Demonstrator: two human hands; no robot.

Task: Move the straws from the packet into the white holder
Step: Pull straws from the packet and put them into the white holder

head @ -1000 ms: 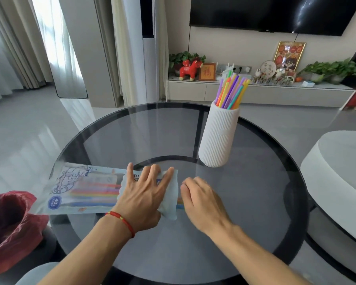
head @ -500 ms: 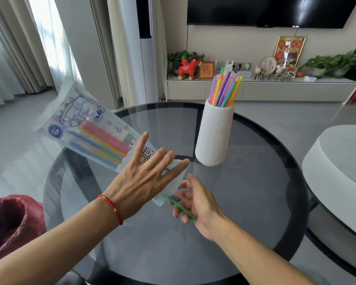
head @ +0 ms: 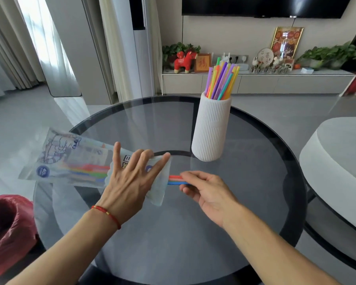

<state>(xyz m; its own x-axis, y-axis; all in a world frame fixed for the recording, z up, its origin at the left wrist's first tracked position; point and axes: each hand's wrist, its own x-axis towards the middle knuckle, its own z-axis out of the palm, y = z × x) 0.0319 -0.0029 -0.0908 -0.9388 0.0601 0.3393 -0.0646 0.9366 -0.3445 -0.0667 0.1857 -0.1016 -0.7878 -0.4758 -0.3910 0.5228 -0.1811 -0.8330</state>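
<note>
The clear printed straw packet (head: 70, 159) is held nearly level above the round glass table (head: 245, 202), its open end pointing right. My left hand (head: 132, 177) grips that open end with fingers spread over it. Coloured straws (head: 86, 170) show through the plastic. A few straw ends, red, pink and blue (head: 176, 179), stick out of the opening, and my right hand (head: 206, 192) pinches them at the fingertips. The white ribbed holder (head: 211, 128) stands upright behind my right hand, with several coloured straws (head: 222, 81) standing in it.
A red bag-lined bin (head: 6, 227) sits at the lower left beside the table. A grey round seat (head: 337, 161) lies to the right. A low TV cabinet (head: 255, 81) with plants and ornaments runs along the far wall.
The packet was lifted and tilted up to the left, then came back down to nearly level. My right hand now pinches several straw ends drawn out of the opening.
</note>
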